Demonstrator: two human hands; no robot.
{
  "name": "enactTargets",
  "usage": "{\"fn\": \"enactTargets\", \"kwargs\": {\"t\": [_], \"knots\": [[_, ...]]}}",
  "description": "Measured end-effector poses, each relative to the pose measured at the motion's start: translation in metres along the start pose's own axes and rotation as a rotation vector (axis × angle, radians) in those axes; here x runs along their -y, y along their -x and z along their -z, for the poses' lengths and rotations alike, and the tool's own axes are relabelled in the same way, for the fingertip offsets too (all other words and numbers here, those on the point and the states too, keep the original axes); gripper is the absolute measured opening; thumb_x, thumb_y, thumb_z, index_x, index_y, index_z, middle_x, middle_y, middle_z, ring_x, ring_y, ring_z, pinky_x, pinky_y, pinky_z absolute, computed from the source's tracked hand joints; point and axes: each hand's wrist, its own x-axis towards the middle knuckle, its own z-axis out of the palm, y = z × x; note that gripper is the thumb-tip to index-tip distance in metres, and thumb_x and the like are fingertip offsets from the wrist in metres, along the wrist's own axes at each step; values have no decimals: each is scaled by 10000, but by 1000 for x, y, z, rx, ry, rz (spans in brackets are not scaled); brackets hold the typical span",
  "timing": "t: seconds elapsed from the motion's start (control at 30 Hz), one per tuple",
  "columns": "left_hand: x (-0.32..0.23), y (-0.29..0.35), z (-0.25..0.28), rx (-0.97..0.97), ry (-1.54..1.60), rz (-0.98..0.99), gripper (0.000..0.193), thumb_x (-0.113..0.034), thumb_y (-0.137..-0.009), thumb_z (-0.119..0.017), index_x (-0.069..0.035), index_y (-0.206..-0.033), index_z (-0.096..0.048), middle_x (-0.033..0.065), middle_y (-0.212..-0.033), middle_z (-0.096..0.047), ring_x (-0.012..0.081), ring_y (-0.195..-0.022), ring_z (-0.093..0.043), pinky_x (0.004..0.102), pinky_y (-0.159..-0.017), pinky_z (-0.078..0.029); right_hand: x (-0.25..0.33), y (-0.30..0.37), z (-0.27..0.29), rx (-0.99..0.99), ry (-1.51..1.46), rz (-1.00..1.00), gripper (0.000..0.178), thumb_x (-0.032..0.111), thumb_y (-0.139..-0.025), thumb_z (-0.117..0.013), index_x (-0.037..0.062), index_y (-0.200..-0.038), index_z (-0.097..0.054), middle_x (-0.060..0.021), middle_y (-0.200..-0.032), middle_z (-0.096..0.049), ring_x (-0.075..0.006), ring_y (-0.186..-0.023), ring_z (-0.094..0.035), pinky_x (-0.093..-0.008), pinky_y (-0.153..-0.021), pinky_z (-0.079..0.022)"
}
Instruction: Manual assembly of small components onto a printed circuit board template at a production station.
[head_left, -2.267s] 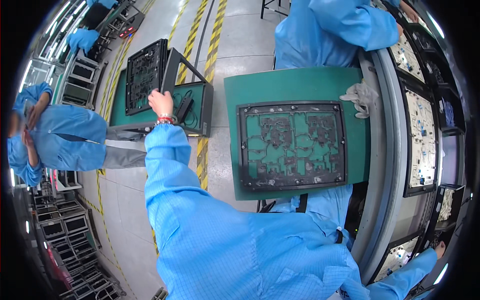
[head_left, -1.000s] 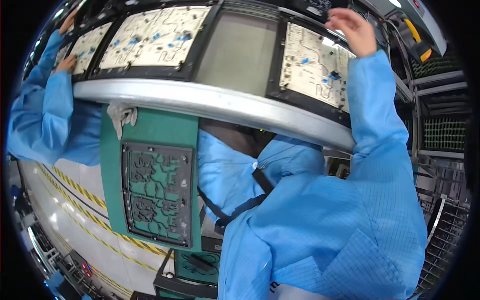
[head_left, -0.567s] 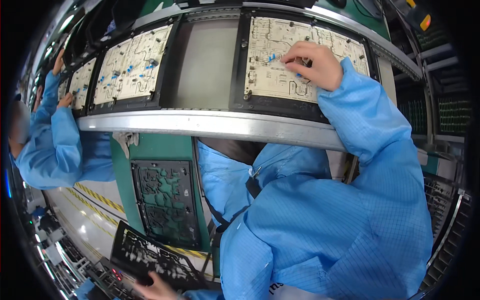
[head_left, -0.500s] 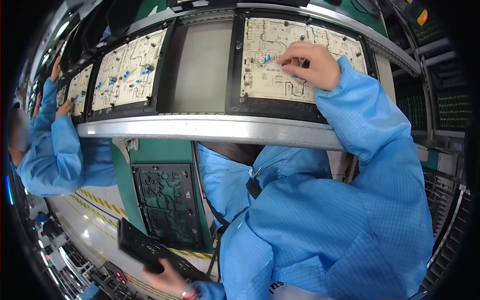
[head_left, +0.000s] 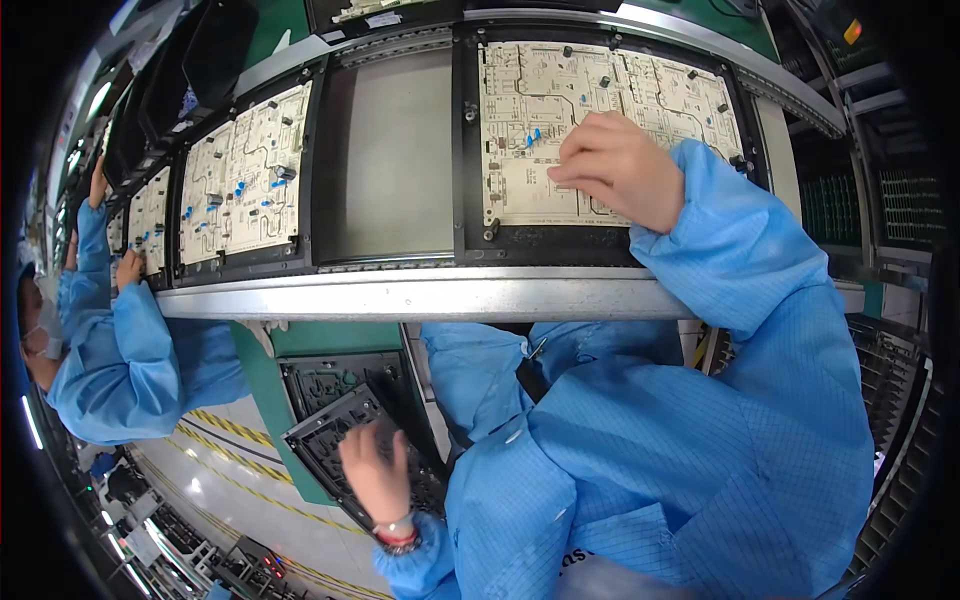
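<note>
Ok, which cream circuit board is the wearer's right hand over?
The rightmost board, right of the grey panel; the right hand covers part of it. The other cream boards sit left of that panel.

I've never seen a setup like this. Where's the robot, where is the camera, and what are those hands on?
There's no robot: a person in a blue coat works bare-handed. The camera sits on their head, looking down; its fisheye lens bends straight edges.

The right hand, fingertips close together, is over a pale circuit board beyond a metal rail. Anything pinched there is too small to tell.

The left hand is at a black fixture, angled across a second black fixture on a green table. Its grip is unclear.

The hand at far left is a co-worker's.
</note>
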Motion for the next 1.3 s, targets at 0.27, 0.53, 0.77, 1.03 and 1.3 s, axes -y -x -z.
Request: {"fn": "enactTargets", "kwargs": {"t": [0.27,0.53,0.77,1.03,1.3], "knots": [[-127,-172,97,-223,160,-808,223,6,-691,-607,3,-913,-583,148,-954,-542,335,-868,-523,397,-753,-430,10,14,7,2,330,75,175,66,-667,-579,44,-836,-614,-43,-819,-549,-213,-796,-522,-314,-763,-423],[-205,-442,56,-410,82,-801,153,-145,-759,-586,-56,-859,-659,150,-822,-615,339,-791,-589,404,-701,-477,29,4,41,5,98,-55,432,72,-665,-658,21,-1086,-576,-72,-858,-574,-255,-822,-526,-362,-845,-404],[-241,-485,38,-145,-89,-464,137,-180,-663,-678,-89,-763,-699,163,-815,-651,310,-792,-632,366,-747,-505,-1,19,123,-108,200,-244,296,12,-734,-622,23,-1030,-614,-111,-801,-565,-278,-760,-525,-379,-795,-415],[-225,-460,59,-295,115,-537,172,-205,-688,-684,-78,-803,-697,105,-750,-665,221,-697,-652,303,-649,-497,-94,-83,133,-231,183,-13,175,104,-785,-582,16,-934,-603,-151,-816,-609,-285,-832,-605,-356,-694,-489],[-230,-321,94,290,973,-553,191,-53,-836,-559,18,-997,-634,73,-905,-647,129,-857,-603,245,-804,-459,-154,-144,48,20,639,-441,161,61,-760,-557,53,-895,-645,-114,-913,-633,-293,-901,-619,-378,-715,-517]]}}
